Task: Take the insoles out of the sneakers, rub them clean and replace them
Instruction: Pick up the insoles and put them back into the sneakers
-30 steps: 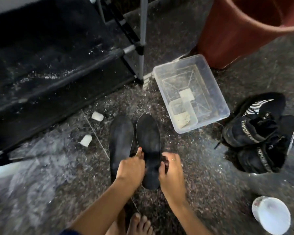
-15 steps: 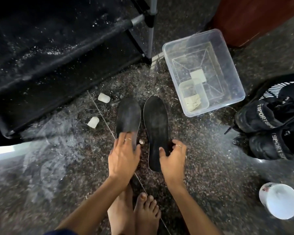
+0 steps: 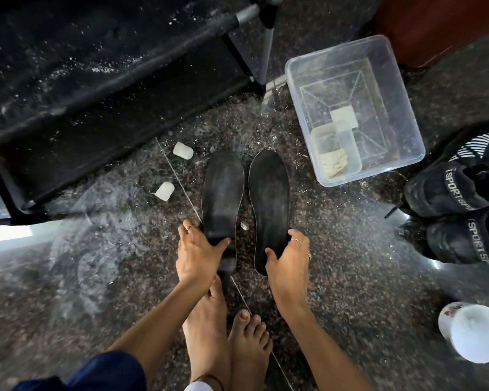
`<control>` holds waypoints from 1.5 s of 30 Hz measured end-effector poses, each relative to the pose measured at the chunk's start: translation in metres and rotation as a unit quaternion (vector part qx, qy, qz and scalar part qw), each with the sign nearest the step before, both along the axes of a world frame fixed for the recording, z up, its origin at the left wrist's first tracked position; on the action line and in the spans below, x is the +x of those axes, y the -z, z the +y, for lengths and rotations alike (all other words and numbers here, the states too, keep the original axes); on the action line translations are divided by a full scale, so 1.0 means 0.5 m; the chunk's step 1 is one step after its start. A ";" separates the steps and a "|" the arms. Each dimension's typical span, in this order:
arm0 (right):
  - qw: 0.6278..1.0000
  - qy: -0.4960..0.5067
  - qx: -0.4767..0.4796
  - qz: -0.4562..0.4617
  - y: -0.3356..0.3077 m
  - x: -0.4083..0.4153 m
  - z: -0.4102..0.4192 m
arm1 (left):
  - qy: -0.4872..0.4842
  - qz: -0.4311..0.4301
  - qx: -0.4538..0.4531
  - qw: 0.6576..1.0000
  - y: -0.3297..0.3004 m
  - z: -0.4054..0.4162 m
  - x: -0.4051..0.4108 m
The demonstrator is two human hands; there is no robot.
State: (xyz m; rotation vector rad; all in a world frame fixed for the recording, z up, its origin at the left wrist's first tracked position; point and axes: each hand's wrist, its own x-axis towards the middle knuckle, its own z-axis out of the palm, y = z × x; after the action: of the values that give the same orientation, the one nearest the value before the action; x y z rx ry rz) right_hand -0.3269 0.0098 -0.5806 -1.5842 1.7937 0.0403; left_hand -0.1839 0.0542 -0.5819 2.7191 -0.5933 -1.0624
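Note:
Two black insoles lie side by side on the speckled stone floor, toes pointing away from me. My left hand [image 3: 198, 251] grips the heel end of the left insole [image 3: 223, 193], thumb across its top and fingers under its left edge. My right hand [image 3: 288, 258] cups the heel end of the right insole [image 3: 269, 198], thumb on its inner edge and fingers on its outer edge. The two black sneakers [image 3: 458, 215] lie piled together at the right edge, away from both hands.
A clear plastic tub [image 3: 401, 114] holding a smaller container and a cloth stands beyond the right insole. A black shoe rack [image 3: 96, 80] fills the upper left. Two small white lumps [image 3: 164, 191] lie left of the insoles. A white cup [image 3: 474, 333] stands lower right. My bare feet [image 3: 223, 334] are below.
My left hand moved from the right insole's inner edge to the left insole's heel and closed on it. My right hand stayed at the right insole's heel. The view shifted downward.

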 end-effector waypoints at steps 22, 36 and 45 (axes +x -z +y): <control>0.993 0.089 -0.003 -0.080 -0.047 0.001 -0.021 | 0.015 0.006 -0.133 0.991 -0.038 0.033 0.004; 0.970 0.112 0.022 -0.213 -0.310 -0.015 -0.077 | -0.065 0.062 -0.285 0.954 -0.313 0.060 0.038; 0.945 -0.026 0.044 -0.322 -0.495 0.121 -0.071 | -0.047 0.011 -0.366 0.929 -0.480 0.092 0.169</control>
State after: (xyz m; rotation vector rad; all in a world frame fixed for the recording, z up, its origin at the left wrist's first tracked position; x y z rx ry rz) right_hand -0.2664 -0.0256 -0.3330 -1.3676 1.2187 -0.3332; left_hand -0.0994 0.1004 -0.3420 2.0508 -0.6776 -0.6595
